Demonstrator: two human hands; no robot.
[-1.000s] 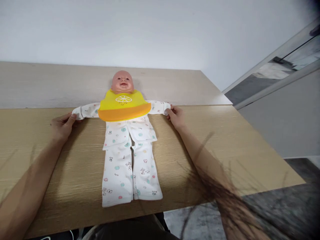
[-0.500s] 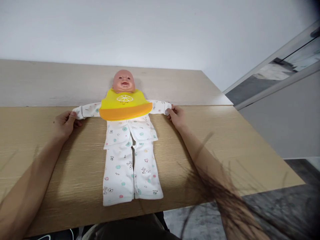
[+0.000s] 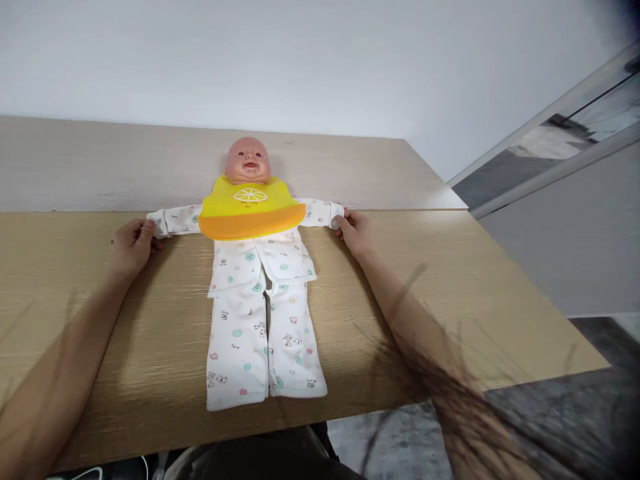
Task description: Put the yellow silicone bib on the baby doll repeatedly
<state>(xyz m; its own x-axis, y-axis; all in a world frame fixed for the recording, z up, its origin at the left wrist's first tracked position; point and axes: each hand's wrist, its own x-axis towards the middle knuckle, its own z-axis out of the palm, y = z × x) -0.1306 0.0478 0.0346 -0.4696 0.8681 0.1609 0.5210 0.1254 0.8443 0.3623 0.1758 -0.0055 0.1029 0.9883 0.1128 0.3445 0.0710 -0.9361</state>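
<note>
A baby doll (image 3: 249, 160) lies on its back, its head toward the wall. It wears a white printed jacket (image 3: 285, 259) and matching white trousers (image 3: 239, 347). Over its chest rests a yellow bib (image 3: 249, 200) with an orange pocket and a lemon-slice print. The end of the sleeve on the left is pinched in my left hand (image 3: 134, 247). Opposite it, my right hand (image 3: 355, 233) grips the other sleeve's cuff (image 3: 336, 215). Both sleeves are stretched out sideways. The doll's own hands do not show.
The wooden table (image 3: 425, 287) has a paler board (image 3: 125, 163) along its back, against a white wall (image 3: 320, 60). The table's right edge slants toward the front, with grey floor below it. Dark hair strands cross the lower right of the view.
Almost nothing differs. The view has shifted very slightly; both hands keep hold of the sleeve ends, and the doll lies as before.
</note>
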